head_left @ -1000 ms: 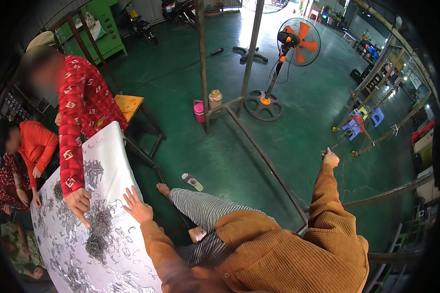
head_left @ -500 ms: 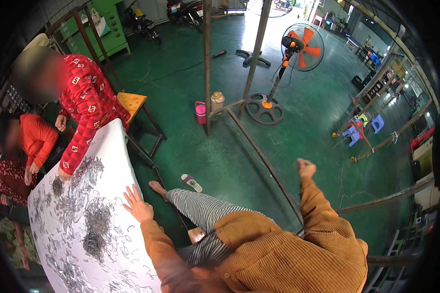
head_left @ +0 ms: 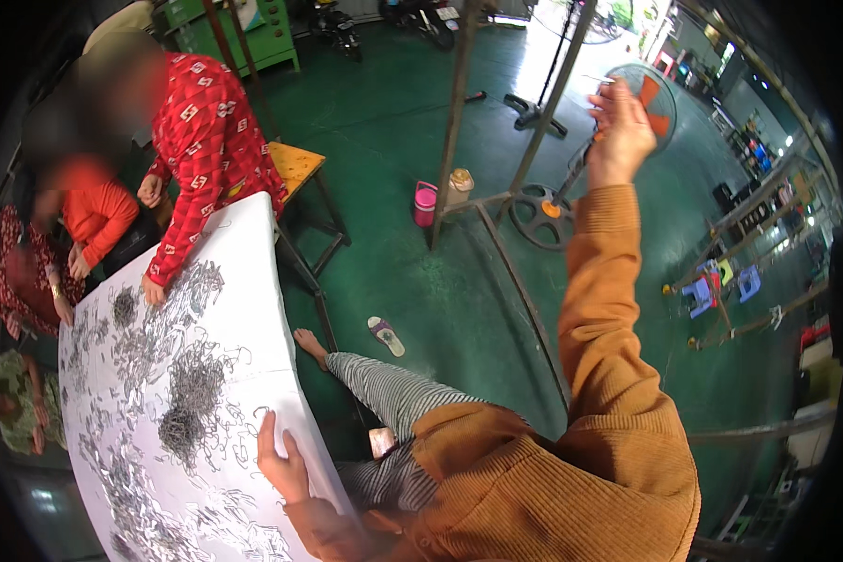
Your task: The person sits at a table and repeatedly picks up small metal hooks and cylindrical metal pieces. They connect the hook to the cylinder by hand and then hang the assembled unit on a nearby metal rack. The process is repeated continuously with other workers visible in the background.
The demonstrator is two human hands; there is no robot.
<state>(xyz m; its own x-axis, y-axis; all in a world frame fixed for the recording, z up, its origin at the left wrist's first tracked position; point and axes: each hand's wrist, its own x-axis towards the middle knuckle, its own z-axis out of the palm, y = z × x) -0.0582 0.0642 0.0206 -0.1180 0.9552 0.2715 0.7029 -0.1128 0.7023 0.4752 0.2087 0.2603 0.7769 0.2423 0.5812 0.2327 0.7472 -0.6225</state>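
On the white tabletop [head_left: 286, 328] lie several heaps and scattered bits of small, thin, dark, hook-shaped pieces [head_left: 192, 403]. My left hand [head_left: 286, 465] is low over the table's right side, fingers apart. One curved piece [head_left: 261, 411] sits right by its fingertip; whether they touch I cannot tell. Raised far out to the right, over the floor, my right hand [head_left: 625, 139] has its fingers bent in toward the thumb. Something thin and pale shows at those fingertips, too small to name.
Across the table a person in a red patterned top [head_left: 211, 140] reaches onto the pieces; others sit further left. Metal frame posts [head_left: 454, 122], a standing fan [head_left: 551, 211], a pink jug [head_left: 425, 203], a wooden stool [head_left: 297, 167] and a sandal [head_left: 385, 335] stand or lie around.
My right hand has swung up and away, now in front of the fan. My left hand has drawn nearer to me along the table's right side. The whole view has shifted.
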